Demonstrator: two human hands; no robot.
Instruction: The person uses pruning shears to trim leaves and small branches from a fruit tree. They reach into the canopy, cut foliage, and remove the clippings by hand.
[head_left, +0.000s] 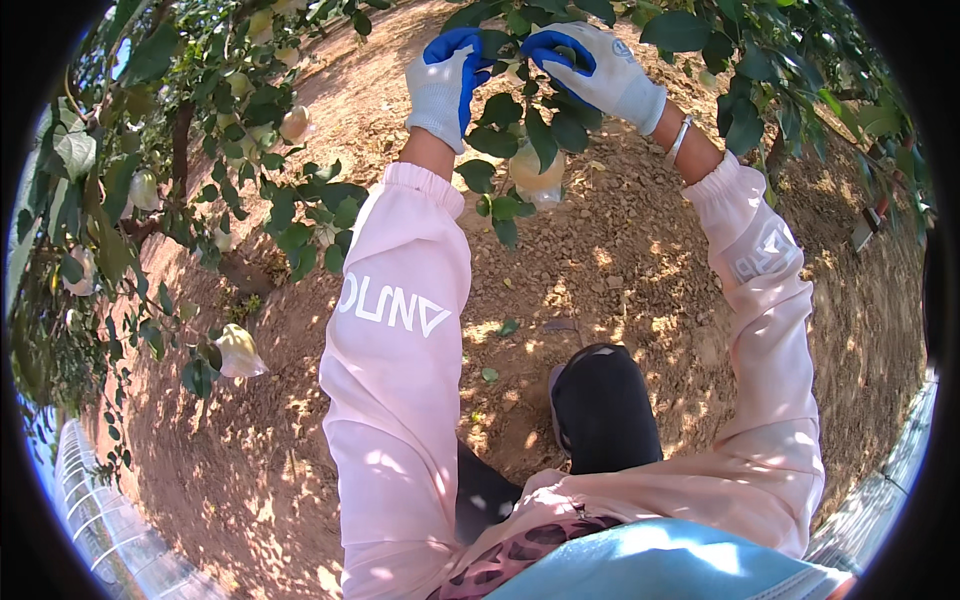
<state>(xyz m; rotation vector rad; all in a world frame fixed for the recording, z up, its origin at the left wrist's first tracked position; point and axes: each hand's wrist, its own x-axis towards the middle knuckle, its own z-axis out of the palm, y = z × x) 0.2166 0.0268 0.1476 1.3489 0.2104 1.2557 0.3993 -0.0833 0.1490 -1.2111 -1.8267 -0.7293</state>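
Note:
Both of my hands are raised into a leafy fruit-tree branch at the top of the view. My left hand (448, 84), in a white knit glove with blue coating, has its fingers among the leaves. Opposite it, my right hand (611, 71) wears a matching glove, thumb and fingers curled near a leaf. A small pale thing (514, 73) shows between the hands, too hidden to identify. Leaves cover the fingertips, so any grip is unclear. Just below hangs a pale yellow fruit in a clear plastic bag (537, 174), partly behind leaves (541, 139).
More bagged fruits hang at left, including one low bagged fruit (238, 352) and a higher one (296, 125). Branches (757, 82) reach in at upper right. A bladed tool (866, 227) is at far right. Dry, cloddy soil (600, 270) lies below; plastic-covered hoops (105, 517) stand at lower left.

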